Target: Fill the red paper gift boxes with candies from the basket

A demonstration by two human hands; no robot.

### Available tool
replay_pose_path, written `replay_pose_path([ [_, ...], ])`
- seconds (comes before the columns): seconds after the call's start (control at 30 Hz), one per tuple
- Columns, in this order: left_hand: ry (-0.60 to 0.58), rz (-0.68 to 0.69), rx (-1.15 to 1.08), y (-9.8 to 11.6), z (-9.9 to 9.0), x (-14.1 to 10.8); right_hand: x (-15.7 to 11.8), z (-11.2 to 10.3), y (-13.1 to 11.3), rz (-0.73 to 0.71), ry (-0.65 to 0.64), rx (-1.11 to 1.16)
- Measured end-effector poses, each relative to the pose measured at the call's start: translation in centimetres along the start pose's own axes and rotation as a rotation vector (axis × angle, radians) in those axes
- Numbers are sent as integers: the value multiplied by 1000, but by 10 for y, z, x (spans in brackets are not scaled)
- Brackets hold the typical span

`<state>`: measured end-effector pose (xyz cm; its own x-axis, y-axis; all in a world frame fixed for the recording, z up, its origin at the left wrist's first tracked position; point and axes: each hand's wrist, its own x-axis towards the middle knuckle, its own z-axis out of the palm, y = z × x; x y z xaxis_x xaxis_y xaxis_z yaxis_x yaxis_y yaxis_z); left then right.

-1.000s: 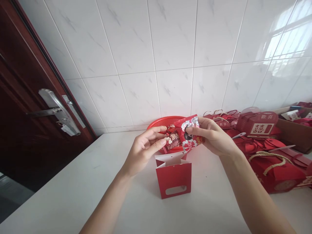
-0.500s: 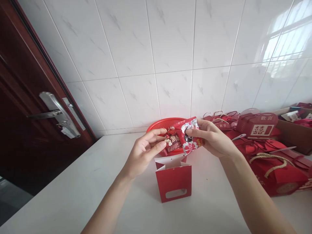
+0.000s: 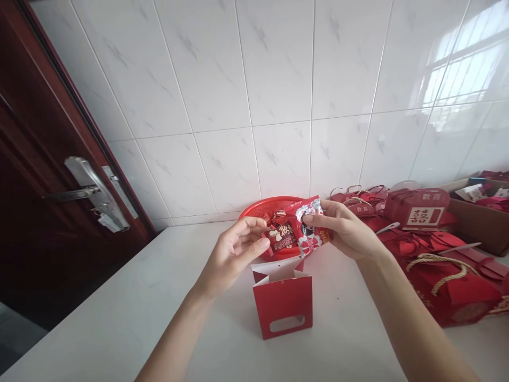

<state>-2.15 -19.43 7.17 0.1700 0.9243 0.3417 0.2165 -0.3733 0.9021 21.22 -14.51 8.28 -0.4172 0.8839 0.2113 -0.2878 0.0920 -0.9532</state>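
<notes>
An open red paper gift bag [image 3: 283, 303] stands upright on the white counter [image 3: 131, 313], its mouth facing up. Just above it, my right hand [image 3: 347, 229] pinches a red and white candy packet [image 3: 311, 228]. My left hand [image 3: 235, 252] holds a darker red wrapped sweet [image 3: 281, 236] between thumb and fingers, touching the packet's left side. Behind both hands sits a red plastic basket [image 3: 258, 208] against the tiled wall.
Several finished red gift bags with rope handles [image 3: 445, 276] crowd the counter to the right, with a cardboard box [image 3: 477, 220] behind them. A dark wooden door with a metal handle [image 3: 85, 193] stands at the left.
Both hands stay together holding the sweets above the bag. They have sunk slightly in the picture as the camera tilted up; the grip looks the same.
</notes>
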Motion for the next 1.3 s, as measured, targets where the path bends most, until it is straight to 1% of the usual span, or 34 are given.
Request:
replay_pose_path([
  [0.07,-52,41,104,2,-8,-1,-1,-3,-3,-22,13,5],
  [0.1,-108,44,171,3,-12,-2,-2,-6,-4,-38,16,4],
  [0.17,-251,12,310,5,-20,-5,-4,-11,-7,-76,19,-16],
  [0.23,-379,-38,421,4,-23,-6,-7,-15,-10,-102,3,-66],
  [0.27,-418,-59,457,3,-23,-6,-8,-17,-11,-105,-19,-99],
  [0.3,-431,-79,479,1,-22,-6,-10,-18,-12,-101,-53,-133],
  [0.33,-422,-100,492,-1,-20,-5,-11,-18,-13,-94,-92,-166],
  [0.4,-368,-147,508,-6,-16,-2,-12,-18,-13,-92,-157,-226],
  [0.47,-326,-190,511,-9,-13,0,-12,-15,-11,-104,-183,-291],
  [0.53,-342,-205,502,-10,-12,1,-10,-11,-8,-127,-181,-355],
  [0.67,-418,-209,463,-9,-14,1,-4,-4,-1,-167,-184,-450],
  [0.77,-412,-215,427,-10,-15,2,-1,-2,3,-177,-182,-505],
  [0.9,-405,-224,382,-11,-15,2,-1,-5,4,-191,-195,-534],
  [1.0,-404,-237,400,-11,-15,2,-1,-7,3,-199,-219,-553],
  [1.1,-427,-250,444,-12,-15,1,-1,-6,4,-197,-241,-590],
  [1.17,-408,-243,445,-14,-15,2,-1,-5,4,-197,-254,-618],
  [1.3,-332,-231,415,-15,-12,3,0,-4,4,-193,-263,-647],
])
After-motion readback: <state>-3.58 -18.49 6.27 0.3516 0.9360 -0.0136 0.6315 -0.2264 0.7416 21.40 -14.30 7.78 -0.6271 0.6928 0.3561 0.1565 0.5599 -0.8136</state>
